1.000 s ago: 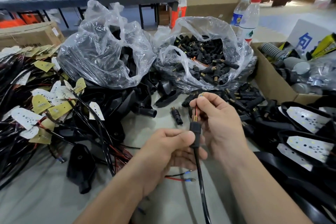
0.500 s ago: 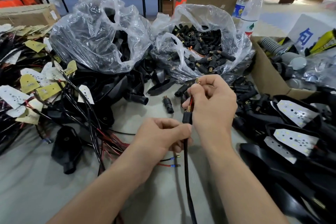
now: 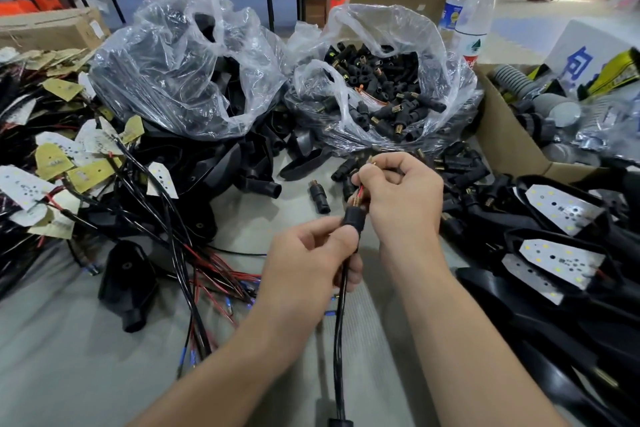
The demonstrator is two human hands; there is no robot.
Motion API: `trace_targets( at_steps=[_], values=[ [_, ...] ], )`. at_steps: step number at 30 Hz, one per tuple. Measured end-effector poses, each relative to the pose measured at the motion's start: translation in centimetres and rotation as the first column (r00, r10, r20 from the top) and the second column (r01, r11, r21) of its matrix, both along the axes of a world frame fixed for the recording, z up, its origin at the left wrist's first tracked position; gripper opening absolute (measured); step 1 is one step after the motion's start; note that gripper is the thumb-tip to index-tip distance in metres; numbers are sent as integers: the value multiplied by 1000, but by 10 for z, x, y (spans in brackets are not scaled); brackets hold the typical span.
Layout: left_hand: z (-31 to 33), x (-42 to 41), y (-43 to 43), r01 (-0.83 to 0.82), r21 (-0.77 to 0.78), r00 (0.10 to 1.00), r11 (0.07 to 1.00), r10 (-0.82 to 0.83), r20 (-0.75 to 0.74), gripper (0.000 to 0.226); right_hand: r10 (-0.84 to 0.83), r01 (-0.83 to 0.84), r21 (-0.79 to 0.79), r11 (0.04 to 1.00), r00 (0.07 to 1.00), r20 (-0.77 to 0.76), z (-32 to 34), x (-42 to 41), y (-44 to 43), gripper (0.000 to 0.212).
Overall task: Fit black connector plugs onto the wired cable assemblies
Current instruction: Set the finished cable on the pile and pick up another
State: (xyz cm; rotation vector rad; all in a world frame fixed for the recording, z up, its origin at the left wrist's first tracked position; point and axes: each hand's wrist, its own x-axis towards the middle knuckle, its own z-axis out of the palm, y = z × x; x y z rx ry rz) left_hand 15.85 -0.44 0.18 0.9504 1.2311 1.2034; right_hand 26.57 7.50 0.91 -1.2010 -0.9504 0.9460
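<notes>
My left hand (image 3: 311, 256) grips a black connector plug (image 3: 354, 218) threaded on a black cable (image 3: 339, 322) that runs down toward me. My right hand (image 3: 401, 198) pinches the thin red wires (image 3: 360, 189) that stick out above the plug's brass threaded end. A loose black plug (image 3: 319, 197) lies on the grey table just left of my hands. A clear bag (image 3: 381, 94) behind my hands holds many more black plugs.
A second clear bag (image 3: 187, 62) of black housings stands at the back left. Wired LED boards (image 3: 69, 166) pile up on the left, black lamp shells with LED boards (image 3: 561, 253) on the right. A cardboard box (image 3: 502, 135) and two water bottles (image 3: 474, 21) stand at the back right.
My hands stay together on the plug and wires, and the plug sits a little higher on the cable. The view has tilted down slightly.
</notes>
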Motion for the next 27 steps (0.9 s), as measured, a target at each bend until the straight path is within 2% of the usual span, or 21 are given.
trace_targets(
  at_steps=[1,3,5,8,12,14,17,22,25,27],
  values=[
    [-1,0,0,-43,46,990,998,49,-135,12,-6,6,11,1000,1000,-1,0,0,0,20],
    [-3,-4,-1,-81,170,898,982,146,-415,19,3,-2,29,1000,999,-45,1,0,0,20],
    [-1,-8,-3,-67,263,808,963,207,-552,20,35,-31,35,999,989,-141,3,1,-1,19],
    [-4,-11,-3,-103,286,816,953,245,-524,28,105,-103,20,994,960,-258,5,2,-1,19],
    [-8,-18,5,-199,285,874,938,302,-382,24,195,-232,-70,970,919,-343,7,4,0,12],
    [-9,-22,9,-189,253,900,949,270,-343,20,313,-352,-95,931,904,-291,8,4,-1,12],
    [-10,-23,11,-167,236,919,957,238,-313,18,449,-462,-132,877,886,-118,7,2,-5,21],
    [-12,-20,12,-136,155,940,978,177,-293,32,334,-353,-103,930,929,-160,8,1,-5,26],
    [-14,-19,11,-118,86,947,989,138,-290,9,225,-244,-91,965,957,-186,7,4,-2,28],
    [-13,-18,10,-100,74,944,992,119,-308,9,166,-184,-93,978,970,-179,6,5,-1,31]
  ],
)
